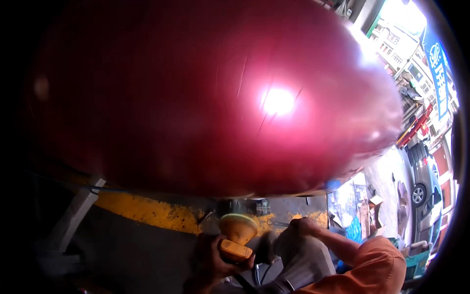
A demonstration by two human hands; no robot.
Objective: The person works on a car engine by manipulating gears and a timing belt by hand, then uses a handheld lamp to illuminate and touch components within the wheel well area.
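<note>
A large, glossy dark-red curved panel [196, 108] fills the upper part of the head view, with a bright light reflection and a few thin line marks on it. Below its lower edge, my left hand [215, 262] is wrapped round a yellow-orange power polisher [237, 237] with a round pad. The pad sits just under the panel; whether it touches cannot be seen. My right hand [306, 226] is closed by my grey-trousered knee. A thin metal tool with a ring end [277, 223] sticks out from its fingers.
A yellow stripe [147, 211] crosses the dark floor under the panel. A grey support leg [81, 213] stands at left. Cartons [376, 201], a blue plastic bag [353, 229] and a green box [416, 264] are at right. Farther off is a parked car [426, 196].
</note>
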